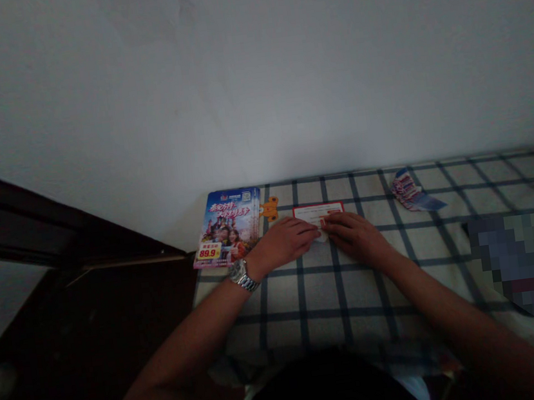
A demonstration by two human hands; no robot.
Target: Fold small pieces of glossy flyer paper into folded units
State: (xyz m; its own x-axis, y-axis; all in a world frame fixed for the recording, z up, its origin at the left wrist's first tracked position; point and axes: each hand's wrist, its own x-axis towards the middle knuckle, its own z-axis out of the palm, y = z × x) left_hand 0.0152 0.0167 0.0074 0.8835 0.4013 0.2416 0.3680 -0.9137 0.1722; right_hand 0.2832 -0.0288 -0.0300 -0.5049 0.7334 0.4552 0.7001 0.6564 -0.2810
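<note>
Paper (pixel 314 210) is located on the bench (pixel 319 287), pinched at its near side by nearly closed fingers of left hand (pixel 287 239) and right hand (pixel 358 237); even, light pressure is advised.

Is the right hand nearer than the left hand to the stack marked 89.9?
No, the left hand is nearer to the stack, and the right hand is farther along, toward the right.
</note>
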